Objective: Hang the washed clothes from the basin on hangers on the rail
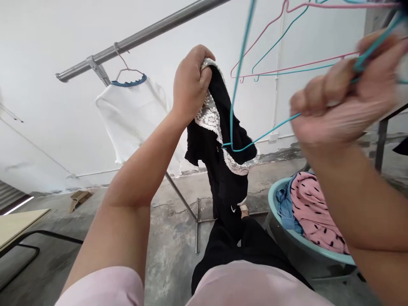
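On my feed, the left hand (192, 83) is clenched shut on the lace collar (208, 114) of a soft black top (219, 140), while the blurred right hand (338, 97) curls closed around a thin teal hanger (255, 142), its wire threaded into the neckline, with a plastic basin (270, 199) of pink cloth (314, 208) below that hand.

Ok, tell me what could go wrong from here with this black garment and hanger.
The teal wire hanger could snag the lace collar of the black garment held in the left hand. The right hand is also gripping pink wire hangers, which could tangle or slip.
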`<state>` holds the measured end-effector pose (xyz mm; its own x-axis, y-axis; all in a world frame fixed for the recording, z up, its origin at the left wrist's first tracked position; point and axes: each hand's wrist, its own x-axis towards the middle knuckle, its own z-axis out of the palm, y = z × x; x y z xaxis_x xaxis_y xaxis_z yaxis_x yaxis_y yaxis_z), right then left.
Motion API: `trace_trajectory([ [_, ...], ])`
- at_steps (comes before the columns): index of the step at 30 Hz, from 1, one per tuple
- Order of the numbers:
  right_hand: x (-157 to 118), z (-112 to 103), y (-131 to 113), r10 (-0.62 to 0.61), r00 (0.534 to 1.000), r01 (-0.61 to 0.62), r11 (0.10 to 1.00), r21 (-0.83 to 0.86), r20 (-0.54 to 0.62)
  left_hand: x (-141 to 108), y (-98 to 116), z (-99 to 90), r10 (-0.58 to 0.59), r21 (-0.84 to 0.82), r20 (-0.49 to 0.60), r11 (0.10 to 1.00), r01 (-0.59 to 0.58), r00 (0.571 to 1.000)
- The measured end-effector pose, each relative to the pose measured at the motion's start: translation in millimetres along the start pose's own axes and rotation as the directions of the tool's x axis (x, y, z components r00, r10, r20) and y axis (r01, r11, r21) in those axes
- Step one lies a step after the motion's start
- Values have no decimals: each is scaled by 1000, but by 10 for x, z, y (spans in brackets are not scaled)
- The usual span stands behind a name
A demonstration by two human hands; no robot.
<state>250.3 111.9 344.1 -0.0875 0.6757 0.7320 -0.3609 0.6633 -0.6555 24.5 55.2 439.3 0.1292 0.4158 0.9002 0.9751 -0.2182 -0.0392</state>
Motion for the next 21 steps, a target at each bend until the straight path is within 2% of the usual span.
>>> trace_trajectory([
  [2, -128, 184, 133, -12, 1000, 14, 993, 115, -19, 4, -22, -49, 62, -16, -41, 998, -63, 997],
  [5, -257, 210, 387, -47, 991, 34, 994, 106, 123, -72, -203, -141, 91, 83, -28, 993, -88, 995],
  [8, -265, 34, 490, -215, 930, 254, 962, -100, 297, -271, -486, -179, -73, 340, 71, 939, 45, 995],
  [10, -237, -76, 442, -286, 873, 397, 887, -235, 395, -455, -667, -137, -198, 414, 121, 901, 132, 973],
  [11, -223, -108, 399, -293, 857, 430, 861, -273, 424, -553, -743, -96, -232, 411, 140, 898, 157, 962],
  [13, -203, -120, 315, -255, 852, 425, 848, -319, 457, -744, -859, 14, -246, 370, 189, 915, 163, 951],
  [15, -196, -82, 271, -154, 855, 369, 852, -372, 496, -907, -936, 134, -271, 321, 260, 929, 182, 927],
  [19, -195, 12, 323, 98, 815, 255, 824, -505, 571, -1123, -1038, 319, -381, 196, 468, 925, 327, 798],
  [21, -187, 33, 371, 152, 809, 237, 799, -553, 567, -1194, -1074, 365, -388, 170, 521, 920, 353, 760],
])
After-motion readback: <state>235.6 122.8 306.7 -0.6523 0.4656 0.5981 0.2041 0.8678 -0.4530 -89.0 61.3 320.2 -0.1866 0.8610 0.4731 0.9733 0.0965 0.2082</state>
